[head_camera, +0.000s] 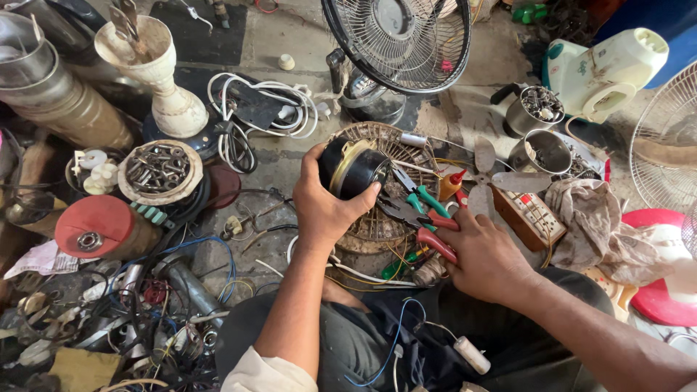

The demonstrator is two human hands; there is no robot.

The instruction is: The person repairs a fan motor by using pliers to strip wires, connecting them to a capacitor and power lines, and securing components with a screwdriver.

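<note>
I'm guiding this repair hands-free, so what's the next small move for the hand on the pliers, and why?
Probably lift the red-handled pliers toward the black fan motor. The right hand rests on the handles while the tool lies on the fan grille, and the left hand already holds the motor up, so it seems ready to be worked on.

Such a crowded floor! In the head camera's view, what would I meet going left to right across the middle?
Red disc → bowl of metal bits → left hand holding a black fan motor → right hand on red-handled pliers → crumpled rag.
</note>
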